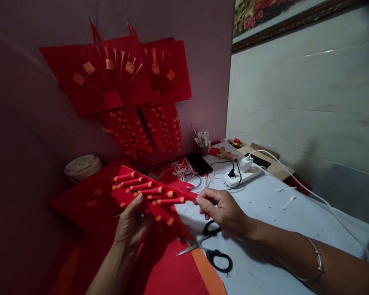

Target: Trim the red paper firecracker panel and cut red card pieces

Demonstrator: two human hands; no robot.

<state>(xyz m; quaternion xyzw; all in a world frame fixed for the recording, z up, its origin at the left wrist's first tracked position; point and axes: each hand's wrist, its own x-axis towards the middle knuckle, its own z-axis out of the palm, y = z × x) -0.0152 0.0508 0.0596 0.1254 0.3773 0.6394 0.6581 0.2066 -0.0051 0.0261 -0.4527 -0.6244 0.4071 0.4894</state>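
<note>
A red paper firecracker string [147, 191], made of small red paper rolls with orange bands, is held up above the table. My left hand [130, 225] grips it from below, thumb on top and the other fingers mostly hidden behind it. At the right end, my right hand [219, 209] pinches the tip of its red paper strip [184, 194] between thumb and fingers. Partly opened black-handled scissors [198, 243] lie just below my right hand, their blades over red paper [169, 266] with an orange edge.
Finished-looking red paper fan decorations [110, 82] hang on the wall. Behind my hands lie a black phone [199, 164], white paper scraps [183, 170], a glue gun [226, 154] and a white power strip [242, 177] with cables. A pen cup [204, 150] stands near the wall.
</note>
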